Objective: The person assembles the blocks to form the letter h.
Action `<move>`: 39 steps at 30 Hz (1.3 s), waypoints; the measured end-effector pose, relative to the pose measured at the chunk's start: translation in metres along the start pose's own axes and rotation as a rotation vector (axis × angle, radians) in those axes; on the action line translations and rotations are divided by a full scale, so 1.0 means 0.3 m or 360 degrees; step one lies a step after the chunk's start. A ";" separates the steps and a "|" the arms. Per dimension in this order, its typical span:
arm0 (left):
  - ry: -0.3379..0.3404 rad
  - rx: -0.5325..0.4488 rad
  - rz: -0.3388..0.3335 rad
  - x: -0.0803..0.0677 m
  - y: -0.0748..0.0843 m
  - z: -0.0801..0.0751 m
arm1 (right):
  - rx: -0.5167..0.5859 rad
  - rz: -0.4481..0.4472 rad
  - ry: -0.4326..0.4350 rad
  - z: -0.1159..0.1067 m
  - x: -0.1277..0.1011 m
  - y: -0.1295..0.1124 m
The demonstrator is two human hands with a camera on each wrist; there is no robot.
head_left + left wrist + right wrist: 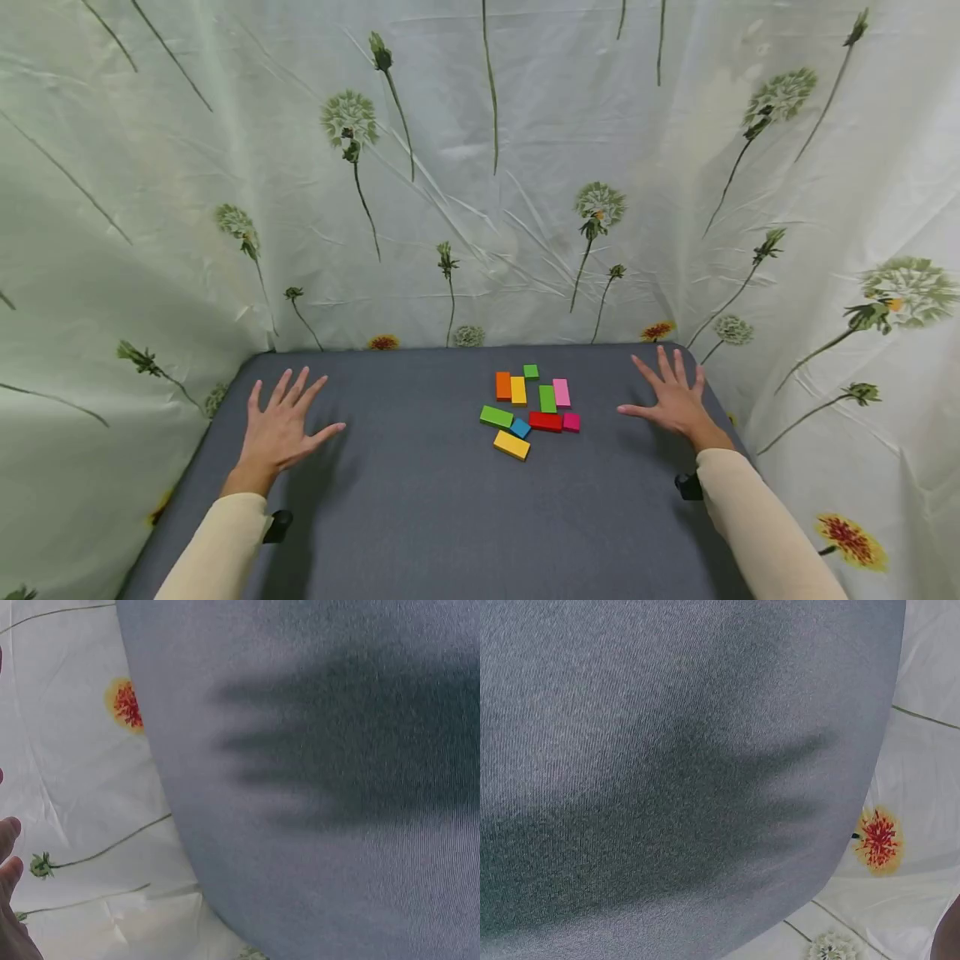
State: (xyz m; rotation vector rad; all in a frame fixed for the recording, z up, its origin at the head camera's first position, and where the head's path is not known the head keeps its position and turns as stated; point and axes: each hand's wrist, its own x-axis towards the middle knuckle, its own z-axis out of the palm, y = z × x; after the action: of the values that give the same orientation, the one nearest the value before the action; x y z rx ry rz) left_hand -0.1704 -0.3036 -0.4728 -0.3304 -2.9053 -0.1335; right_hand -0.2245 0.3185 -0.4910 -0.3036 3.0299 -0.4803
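My left hand (277, 432) is spread over the left side of the table, holding nothing. On the right, my right hand (677, 402) also has its fingers spread, some way from the colored blocks. Between them lie an orange block (503, 386), two yellow blocks, one upright in view (518, 391) and one slanted in front (512, 445), a pink block (562, 392), a red block (545, 422), a magenta block (572, 422), a blue block (520, 428) and three green ones, including a small green block (531, 372). Only fingertips (9, 834) show in the left wrist view.
The dark grey table (405, 517) has rounded far corners. A pale curtain (510, 208) printed with dandelions hangs behind it and down both sides. Shadows of both hands fall on the tabletop. A black wrist camera (278, 527) sits at the left cuff, another (688, 486) at the right.
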 end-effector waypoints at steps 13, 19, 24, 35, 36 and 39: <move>0.0027 -0.0073 0.0137 0.027 0.147 0.079 | -0.0004 -0.0090 0.0025 0.046 0.034 -0.079; -0.0007 -0.0172 0.0247 0.039 0.255 0.133 | 0.0017 -0.0146 0.0030 0.081 0.067 -0.140; -0.0054 -0.0257 0.0297 0.059 0.343 0.177 | 0.0061 -0.0178 -0.0002 0.110 0.086 -0.196; -0.0190 -0.0224 0.0414 0.132 0.520 0.239 | 0.0064 -0.0266 -0.0058 0.173 0.115 -0.270; -0.0196 -0.0216 0.0426 0.138 0.530 0.246 | 0.0067 -0.0274 -0.0068 0.176 0.116 -0.275; -0.0208 -0.0223 0.0453 0.154 0.558 0.262 | 0.0096 -0.0282 -0.0120 0.186 0.121 -0.289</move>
State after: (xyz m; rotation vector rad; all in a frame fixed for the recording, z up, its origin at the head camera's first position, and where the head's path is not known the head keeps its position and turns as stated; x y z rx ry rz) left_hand -0.1915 -0.1225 -0.5280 -0.7986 -2.9425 -0.2788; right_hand -0.2390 0.2136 -0.5179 -0.5764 2.9227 -0.5568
